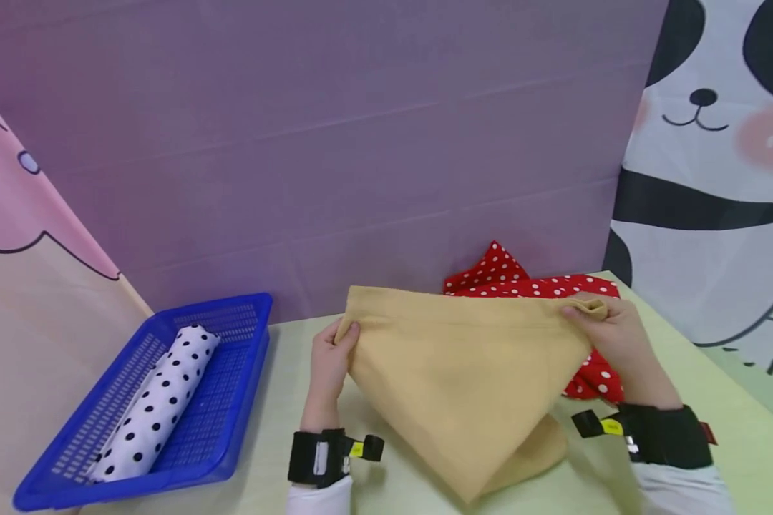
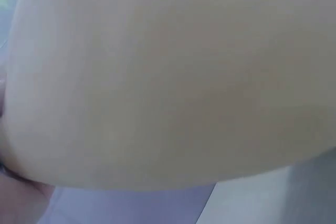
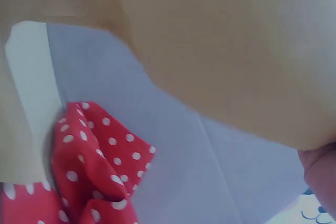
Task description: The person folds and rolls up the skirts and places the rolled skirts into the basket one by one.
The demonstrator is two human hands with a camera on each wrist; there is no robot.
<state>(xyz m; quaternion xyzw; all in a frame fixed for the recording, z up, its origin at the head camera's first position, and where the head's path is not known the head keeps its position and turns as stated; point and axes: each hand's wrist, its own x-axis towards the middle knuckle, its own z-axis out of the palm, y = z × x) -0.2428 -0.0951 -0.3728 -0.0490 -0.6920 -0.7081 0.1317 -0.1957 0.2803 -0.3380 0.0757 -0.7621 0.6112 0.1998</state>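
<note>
Yellow cloth, pinched near its upper corners by the left grip and the right grip, hangs over the tabletop, hiding part of the red dotted cloth behind it and blocking most of the left wrist view.

White sleeves, black wristbands

We see one plain tan cloth, upper edge drawn nearly straight between its held ends, lower part tapering to a point, a rounded fold behind, over the pale table.
</note>
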